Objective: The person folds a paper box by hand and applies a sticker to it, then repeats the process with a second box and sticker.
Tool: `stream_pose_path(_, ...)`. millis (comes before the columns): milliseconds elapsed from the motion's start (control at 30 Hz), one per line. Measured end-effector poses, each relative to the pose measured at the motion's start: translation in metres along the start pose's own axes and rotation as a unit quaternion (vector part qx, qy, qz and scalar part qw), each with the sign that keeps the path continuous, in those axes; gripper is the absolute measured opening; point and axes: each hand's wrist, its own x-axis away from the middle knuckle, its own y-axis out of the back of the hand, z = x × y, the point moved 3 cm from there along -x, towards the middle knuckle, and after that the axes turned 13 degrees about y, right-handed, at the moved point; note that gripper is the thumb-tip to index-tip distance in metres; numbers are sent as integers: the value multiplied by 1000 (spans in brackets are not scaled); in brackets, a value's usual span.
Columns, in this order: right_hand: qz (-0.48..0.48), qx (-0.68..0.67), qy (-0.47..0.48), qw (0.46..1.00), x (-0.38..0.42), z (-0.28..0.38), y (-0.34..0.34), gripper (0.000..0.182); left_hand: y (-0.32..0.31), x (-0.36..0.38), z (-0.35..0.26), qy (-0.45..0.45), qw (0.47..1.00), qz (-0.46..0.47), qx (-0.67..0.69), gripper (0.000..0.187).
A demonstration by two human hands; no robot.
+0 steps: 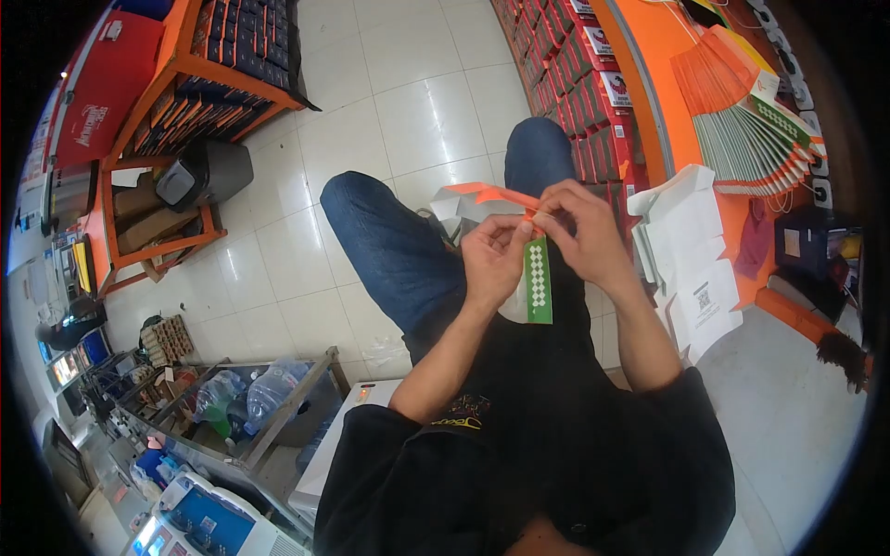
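Note:
Above my lap, both hands work on an orange, green and white paper bag (539,278). Its green panel with white diamonds hangs down between my wrists, and an orange edge stretches away to the left over a pale side. My left hand (498,246) pinches the orange part near the top of the green panel with thumb and forefinger. Right beside it, my right hand (577,225) pinches the same spot, its fingertips nearly meeting the left ones. Whatever small thing lies between the fingertips is hidden.
Fanned orange and green paper bags (756,139) with white cords lie on the orange table (640,56) at right. White paper sheets (691,269) hang near my right arm. Red boxes (593,102) are stacked under the table. A grey bin (222,171) and an orange shelf (148,111) stand left.

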Motion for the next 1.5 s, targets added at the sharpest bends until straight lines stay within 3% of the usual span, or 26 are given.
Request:
stream_pose_path(167,66,104,18,992,-3,15,6,8,-6,2,-1,8,999,37,-3,11)
stream_pose_path(333,-28,41,31,998,1,10,-1,6,-5,-1,-8,10,999,44,-12,10)
stream_pose_path(467,-46,36,50,997,-1,2,-3,6,-4,-3,-12,7,999,41,-28,10)
stream_pose_path(567,-21,21,51,998,-3,6,1,7,-4,-1,-9,4,999,38,-22,10)
stream_pose_path(967,80,167,81,979,0,12,8,8,-9,3,-3,20,998,32,-55,10)
stream_pose_path(1067,22,65,74,995,2,5,7,7,-8,0,-4,21,998,56,-6,14)
stream_pose_path(1133,-40,18,-21,999,3,-1,5,7,-8,1,-14,28,996,81,16,16)
stream_pose_path(1233,-43,-56,-69,995,9,-22,2,9,-3,0,-18,14,995,102,2,18)
stream_pose_path(1500,-13,-61,-68,996,18,-18,-5,9,4,2,-5,-38,997,60,-30,17)
